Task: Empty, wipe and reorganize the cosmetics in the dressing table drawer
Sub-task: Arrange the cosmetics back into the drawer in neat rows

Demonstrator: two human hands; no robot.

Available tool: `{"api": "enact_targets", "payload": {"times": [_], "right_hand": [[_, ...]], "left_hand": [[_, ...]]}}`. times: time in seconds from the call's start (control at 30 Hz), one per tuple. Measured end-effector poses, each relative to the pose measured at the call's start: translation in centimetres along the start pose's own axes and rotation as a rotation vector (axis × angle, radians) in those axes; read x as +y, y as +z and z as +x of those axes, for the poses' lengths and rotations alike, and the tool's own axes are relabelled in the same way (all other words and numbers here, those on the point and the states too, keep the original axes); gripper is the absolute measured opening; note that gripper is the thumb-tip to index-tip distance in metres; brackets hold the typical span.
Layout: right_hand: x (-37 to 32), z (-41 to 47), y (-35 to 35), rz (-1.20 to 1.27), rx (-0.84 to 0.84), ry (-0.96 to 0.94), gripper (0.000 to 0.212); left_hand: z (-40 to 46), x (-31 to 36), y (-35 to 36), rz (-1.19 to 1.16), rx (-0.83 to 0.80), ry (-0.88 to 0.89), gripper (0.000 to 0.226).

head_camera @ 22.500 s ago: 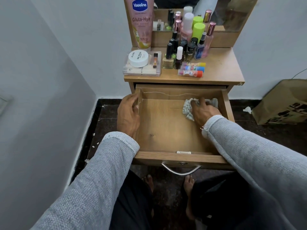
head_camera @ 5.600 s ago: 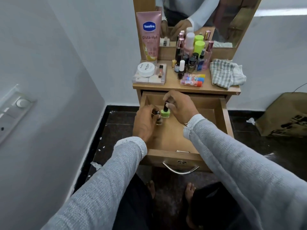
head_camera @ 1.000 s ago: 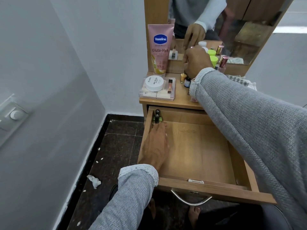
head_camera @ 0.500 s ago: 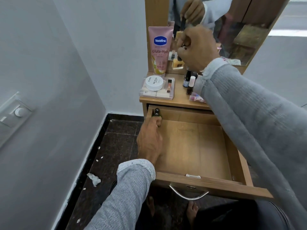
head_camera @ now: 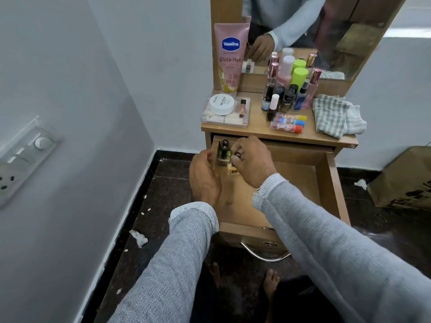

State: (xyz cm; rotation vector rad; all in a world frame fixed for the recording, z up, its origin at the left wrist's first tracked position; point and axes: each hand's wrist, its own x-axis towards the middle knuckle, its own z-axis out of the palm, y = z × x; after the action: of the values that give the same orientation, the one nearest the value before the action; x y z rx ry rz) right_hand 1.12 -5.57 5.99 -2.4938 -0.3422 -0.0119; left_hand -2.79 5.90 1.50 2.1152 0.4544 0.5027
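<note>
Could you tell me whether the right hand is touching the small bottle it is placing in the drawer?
Touching: the head view shows the right hand with its fingers closed round the small bottle.

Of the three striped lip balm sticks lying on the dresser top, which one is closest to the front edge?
The stick with the orange-red cap. It lies nearest the front edge, with the blue-capped stick behind it and the yellow-capped stick farthest back.
</note>
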Motion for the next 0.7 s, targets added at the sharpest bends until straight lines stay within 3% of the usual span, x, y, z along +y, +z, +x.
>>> {"api": "enact_targets", "payload": {"times": [0.47,0.6,0.7], "right_hand": [[0.3,0.6,3.8,0.131,0.042,0.071,0.036],[1.2,0.5,3.7,0.118,-0.024,0.144,0.06],[2.2,0.4,4.0,0.076,-0.139,0.268,0.061]], "left_hand": [[0.0,0.1,0.2,0.01,0.001,-0.015,0.04],[-0.1,0.4,0.0,0.015,-0.007,-0.024,0.04],[-0.2,0.7,0.0,0.008,-0.008,-0.026,0.04]]}}
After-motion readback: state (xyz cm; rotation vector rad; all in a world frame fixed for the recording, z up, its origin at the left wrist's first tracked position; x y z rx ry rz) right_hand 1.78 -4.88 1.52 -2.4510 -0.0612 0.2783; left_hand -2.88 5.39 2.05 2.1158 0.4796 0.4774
